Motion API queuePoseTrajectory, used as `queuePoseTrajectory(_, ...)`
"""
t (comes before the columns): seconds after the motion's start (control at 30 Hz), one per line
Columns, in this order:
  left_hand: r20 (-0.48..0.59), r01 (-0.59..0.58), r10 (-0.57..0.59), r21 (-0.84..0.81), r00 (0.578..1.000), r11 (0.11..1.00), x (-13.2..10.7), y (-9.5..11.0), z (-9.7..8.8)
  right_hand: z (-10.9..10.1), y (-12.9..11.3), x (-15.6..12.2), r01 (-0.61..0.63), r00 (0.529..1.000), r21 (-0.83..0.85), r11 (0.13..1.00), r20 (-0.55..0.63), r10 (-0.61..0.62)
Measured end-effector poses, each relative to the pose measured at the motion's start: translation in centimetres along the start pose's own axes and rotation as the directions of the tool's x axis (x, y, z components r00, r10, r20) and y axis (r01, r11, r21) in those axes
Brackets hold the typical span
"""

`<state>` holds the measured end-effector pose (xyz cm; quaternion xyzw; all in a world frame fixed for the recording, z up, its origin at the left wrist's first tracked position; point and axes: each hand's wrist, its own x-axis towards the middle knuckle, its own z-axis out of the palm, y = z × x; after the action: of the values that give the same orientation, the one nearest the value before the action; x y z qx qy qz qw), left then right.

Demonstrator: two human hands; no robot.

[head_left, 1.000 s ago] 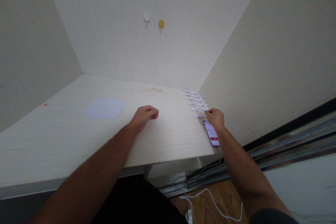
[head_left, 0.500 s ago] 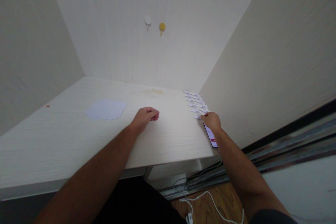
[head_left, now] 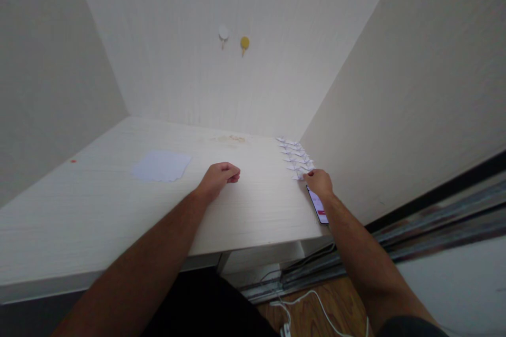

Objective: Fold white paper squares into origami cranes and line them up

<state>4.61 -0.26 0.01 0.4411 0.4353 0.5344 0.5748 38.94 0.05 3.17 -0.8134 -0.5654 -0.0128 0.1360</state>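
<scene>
Several small white folded paper cranes stand in two rows at the back right of the white desk. My right hand is closed in a pinch at the right end of the nearest row, on the edge of a paper crane; its fingers cover part of that spot. Under my right wrist lies a phone with its screen lit, partly hidden by the arm. My left hand rests over the middle of the desk, curled into a loose fist, with nothing showing in it.
A stack of white paper sheets lies left of my left hand. A small red dot marks the left edge. Two hooks, white and yellow, are on the back wall. White cables run over the wooden floor.
The view has shifted very slightly. Both hands stay almost where they were, with the right still at the nearest paper crane.
</scene>
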Motion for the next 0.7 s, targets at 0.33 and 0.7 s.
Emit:
queuePoseTrajectory(0.33,-0.024,-0.03,0.03,-0.025,0.999,0.999,0.1,-0.3,-0.2,1.1,-11.7,-3.6,0.232,0.968,0.503,0.833,-0.035,-0.249)
queuePoseTrajectory(0.7,-0.04,-0.077,0.085,0.183,0.996,0.98,-0.8,-1.0,-0.1,8.1,-20.5,-3.5,0.153,0.884,0.895,0.42,0.066,-0.462)
